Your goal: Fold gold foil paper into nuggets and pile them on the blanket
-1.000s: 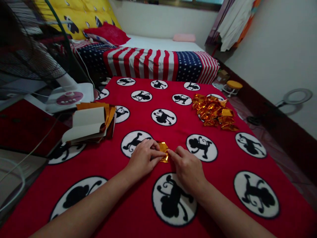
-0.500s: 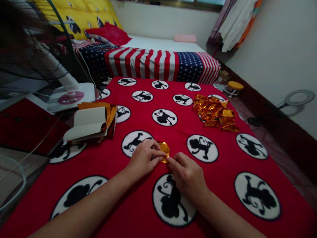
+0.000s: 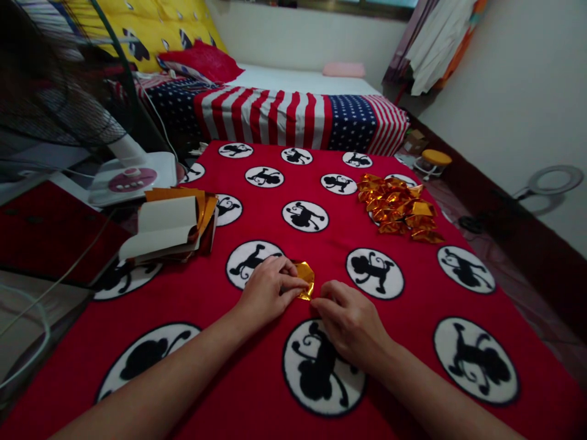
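Observation:
A small piece of gold foil paper (image 3: 305,276), folded with angled corners, lies on the red cloth between my hands. My left hand (image 3: 270,284) is closed on its left side, thumb and fingertips pinching the lower edge. My fingers cover that left part of the foil. My right hand (image 3: 351,318) is by the lower right corner, with thumb and index finger pressed together at or just off the foil. Whether anything is between those fingertips cannot be made out.
The red cloth (image 3: 257,379) has round monkey prints. A heap of folded gold foil pieces (image 3: 397,208) lies at the right. A stack of paper sheets (image 3: 165,223) sits at the left edge, near a fan's base (image 3: 132,180). A bed (image 3: 275,116) stands behind.
My right hand's fingertips have shifted slightly right and down, away from the foil's edge. My left hand keeps its pinch and the foil stays in place.

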Motion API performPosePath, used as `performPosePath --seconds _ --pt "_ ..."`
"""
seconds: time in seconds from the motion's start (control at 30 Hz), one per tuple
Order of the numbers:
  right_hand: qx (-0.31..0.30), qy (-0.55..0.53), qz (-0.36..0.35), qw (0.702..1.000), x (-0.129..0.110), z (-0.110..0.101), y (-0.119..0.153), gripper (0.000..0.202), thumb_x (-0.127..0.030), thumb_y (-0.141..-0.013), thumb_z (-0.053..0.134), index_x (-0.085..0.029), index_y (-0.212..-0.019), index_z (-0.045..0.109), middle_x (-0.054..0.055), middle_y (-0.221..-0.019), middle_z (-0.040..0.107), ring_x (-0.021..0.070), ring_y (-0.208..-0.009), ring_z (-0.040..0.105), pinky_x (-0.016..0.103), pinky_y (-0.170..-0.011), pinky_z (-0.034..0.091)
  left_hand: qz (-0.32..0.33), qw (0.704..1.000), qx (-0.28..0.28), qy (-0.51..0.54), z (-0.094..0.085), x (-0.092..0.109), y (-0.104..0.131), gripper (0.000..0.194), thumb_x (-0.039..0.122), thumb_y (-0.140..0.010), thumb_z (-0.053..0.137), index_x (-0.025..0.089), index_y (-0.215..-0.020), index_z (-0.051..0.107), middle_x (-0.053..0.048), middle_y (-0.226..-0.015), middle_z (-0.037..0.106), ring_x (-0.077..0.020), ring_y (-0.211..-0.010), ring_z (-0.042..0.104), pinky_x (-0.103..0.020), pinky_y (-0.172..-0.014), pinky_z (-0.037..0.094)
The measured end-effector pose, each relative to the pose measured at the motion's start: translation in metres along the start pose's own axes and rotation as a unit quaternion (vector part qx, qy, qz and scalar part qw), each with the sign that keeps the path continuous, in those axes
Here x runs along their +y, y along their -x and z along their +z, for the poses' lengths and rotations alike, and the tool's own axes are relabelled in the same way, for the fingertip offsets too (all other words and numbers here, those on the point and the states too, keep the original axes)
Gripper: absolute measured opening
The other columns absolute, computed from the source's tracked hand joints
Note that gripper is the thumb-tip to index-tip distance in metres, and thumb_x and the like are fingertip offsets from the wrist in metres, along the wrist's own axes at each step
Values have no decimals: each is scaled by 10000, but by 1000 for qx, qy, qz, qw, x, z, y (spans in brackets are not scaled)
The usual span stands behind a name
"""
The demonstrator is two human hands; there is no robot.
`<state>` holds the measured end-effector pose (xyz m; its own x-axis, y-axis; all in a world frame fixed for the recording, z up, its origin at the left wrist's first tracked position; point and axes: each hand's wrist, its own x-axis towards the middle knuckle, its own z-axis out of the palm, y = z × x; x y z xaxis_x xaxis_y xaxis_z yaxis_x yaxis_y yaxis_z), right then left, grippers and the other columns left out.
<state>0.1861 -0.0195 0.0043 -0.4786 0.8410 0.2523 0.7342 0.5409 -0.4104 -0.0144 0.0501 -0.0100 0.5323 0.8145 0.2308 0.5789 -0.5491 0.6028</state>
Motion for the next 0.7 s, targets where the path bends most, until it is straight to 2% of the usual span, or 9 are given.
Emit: performPosePath --seconds 0.1,0.17,0.23,0.33,0.4,0.5,0.6,0.7 --pt "-6 -19 7 1000 -5 1 2 221 -154 -934 436 -176 -950 656 81 -924 586 169 -824 530 281 -717 413 2 1000 -1 1 0 0 0 173 206 -804 690 326 -898 771 -26 -937 631 -188 -924 552 -355 -817 433" --pt "-8 -47 31 998 -7 0 4 199 -169 -926 450 -171 -852 634 71 -879 583 160 -784 536 270 -690 413 -3 1000 -2 1 0 -1 0 180 199 -800 694 329 -900 770 -23 -938 631 -187 -927 552 -355 -821 431" --pt "21 -79 89 993 -6 -1 2 166 -185 -910 472 -173 -801 598 54 -823 583 150 -728 539 262 -656 408 -8 1000 1 2 1 -1 0 173 205 -796 701 326 -899 770 -22 -936 631 -186 -923 552 -350 -815 429" --pt "69 -109 203 971 2 1 -10 116 -208 -886 516 -172 -958 600 33 -781 621 154 -694 566 259 -638 412 -6 1000 11 9 2 -1 1 149 208 -794 705 318 -872 768 -17 -919 629 -181 -910 551 -338 -800 426" --pt "48 -112 253 960 7 4 -22 164 -245 -868 555 -175 -1004 616 30 -767 648 162 -674 584 256 -610 407 -4 1000 23 14 3 1 3 111 209 -803 695 294 -836 759 -14 -894 624 -177 -895 552 -332 -795 425" --pt "32 -98 304 947 9 7 -39 105 -258 -835 596 -183 -886 649 26 -704 658 164 -632 591 251 -575 382 -18 998 68 2 3 5 6 63 219 -779 714 229 -839 702 -23 -902 608 -193 -907 550 -341 -809 434" --pt "32 -78 320 944 4 9 -48 68 -240 -810 611 -197 -767 642 23 -695 665 163 -634 598 250 -577 366 -47 988 136 -53 1 10 8 345 260 -685 788 204 -976 613 -60 -1043 595 -251 -1022 526 -402 -882 427" --pt "45 -66 306 949 -2 8 -49 100 -228 -811 594 -201 -720 625 24 -728 674 160 -648 598 250 -587 362 -45 987 135 -79 -2 11 8 516 277 -653 811 208 -1100 563 -81 -1162 588 -277 -1103 512 -431 -930 407"
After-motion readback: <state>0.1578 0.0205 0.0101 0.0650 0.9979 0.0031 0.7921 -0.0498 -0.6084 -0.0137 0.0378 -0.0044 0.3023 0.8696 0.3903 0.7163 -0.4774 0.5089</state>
